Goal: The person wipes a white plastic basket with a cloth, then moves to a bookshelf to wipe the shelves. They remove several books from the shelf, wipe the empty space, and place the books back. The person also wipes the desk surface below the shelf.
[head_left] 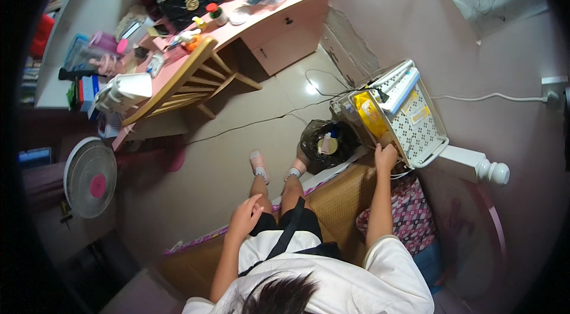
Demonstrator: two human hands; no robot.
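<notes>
My right hand is at the near side of a white perforated rack, its fingers curled in at the opening. A tan object shows just beyond the fingertips, and what they grip cannot be made out. Inside the rack, a yellow package stands close to that hand. My left hand hovers over my thigh with its fingers loosely apart and nothing in it. Left of the rack, a bin with a black bag holds a white bottle and a round yellowish item.
A cluttered pink desk and a wooden chair stand at the far left. A fan is at the left. Dark cables cross the tiled floor. A white post rises beside the rack. I sit on a woven mat.
</notes>
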